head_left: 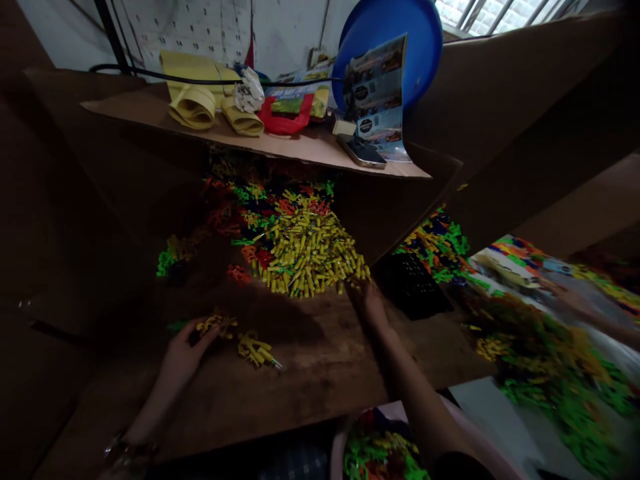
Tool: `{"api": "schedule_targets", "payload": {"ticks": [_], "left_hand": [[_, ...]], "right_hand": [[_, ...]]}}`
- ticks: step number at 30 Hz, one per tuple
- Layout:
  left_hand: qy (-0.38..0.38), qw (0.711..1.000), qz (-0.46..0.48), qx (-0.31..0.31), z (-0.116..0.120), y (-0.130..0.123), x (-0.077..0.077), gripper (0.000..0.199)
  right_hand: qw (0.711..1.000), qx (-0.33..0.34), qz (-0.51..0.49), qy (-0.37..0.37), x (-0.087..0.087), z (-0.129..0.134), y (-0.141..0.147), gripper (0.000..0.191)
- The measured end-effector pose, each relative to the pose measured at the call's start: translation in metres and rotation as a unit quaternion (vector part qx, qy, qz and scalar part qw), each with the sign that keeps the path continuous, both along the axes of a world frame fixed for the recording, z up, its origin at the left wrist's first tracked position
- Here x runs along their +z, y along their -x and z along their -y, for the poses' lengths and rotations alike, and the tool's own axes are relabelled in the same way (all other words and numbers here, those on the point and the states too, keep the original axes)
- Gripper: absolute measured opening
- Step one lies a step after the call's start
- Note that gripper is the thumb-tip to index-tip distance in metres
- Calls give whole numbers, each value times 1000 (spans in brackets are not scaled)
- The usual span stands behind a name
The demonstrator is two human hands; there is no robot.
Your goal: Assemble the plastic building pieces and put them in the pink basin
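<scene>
My left hand (pixel 186 348) is low on the wooden table (pixel 310 373), thumb and finger curled around a small bunch of yellow plastic pieces (pixel 219 325). Just right of it lies another yellow cluster (pixel 255 349), with a pale tip at one end. A heap of short yellow tube-like pieces (pixel 310 257) fills the middle. At that heap's lower right edge is my right hand (pixel 371 305), arm stretched forward; its fingers are dark and partly hidden, so their grip is unclear. Orange pieces (pixel 239 273) and green pieces (pixel 165 262) lie left of the heap.
Cardboard walls (pixel 385 207) surround the heap. A cardboard shelf (pixel 300 150) above carries yellow rolls (pixel 193 108), a phone (pixel 367 152) and a blue basin (pixel 425 50). A black tray (pixel 417 287) sits right. A tub (pixel 337 453) holds coloured pieces. Another person's arm (pixel 590 317) reaches in at far right.
</scene>
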State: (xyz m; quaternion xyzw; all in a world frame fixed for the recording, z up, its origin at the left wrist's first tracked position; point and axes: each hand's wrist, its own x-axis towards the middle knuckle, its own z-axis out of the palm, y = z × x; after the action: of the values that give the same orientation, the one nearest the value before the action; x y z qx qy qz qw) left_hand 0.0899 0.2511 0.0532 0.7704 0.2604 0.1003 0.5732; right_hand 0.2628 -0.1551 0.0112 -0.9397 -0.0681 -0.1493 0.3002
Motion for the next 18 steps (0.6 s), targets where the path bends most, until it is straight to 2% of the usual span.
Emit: {"api": "schedule_targets", "payload": {"ticks": [3, 7, 10, 12, 15, 16, 18], "left_hand": [[45, 999, -11, -4, 5, 7, -1, 62], [122, 993, -1, -9, 17, 16, 2, 59], [187, 982, 13, -8, 34, 18, 9, 55], [242, 970, 30, -16, 48, 18, 14, 52], [303, 951, 46, -42, 70, 13, 18, 47], [316, 946, 48, -47, 75, 11, 18, 47], [333, 940, 55, -46, 82, 7, 15, 47]], "right_hand": [[999, -7, -16, -40, 5, -3, 8, 39], [991, -15, -39, -127, 15, -15, 33, 36], [972, -23, -68, -225, 23, -38, 58, 42], [949, -13, -114, -295, 30, -62, 78, 46], [896, 35, -209, -389, 45, -104, 108, 50], [864, 53, -252, -432, 51, -118, 116, 51], [767, 78, -349, -533, 61, -140, 129, 50]]}}
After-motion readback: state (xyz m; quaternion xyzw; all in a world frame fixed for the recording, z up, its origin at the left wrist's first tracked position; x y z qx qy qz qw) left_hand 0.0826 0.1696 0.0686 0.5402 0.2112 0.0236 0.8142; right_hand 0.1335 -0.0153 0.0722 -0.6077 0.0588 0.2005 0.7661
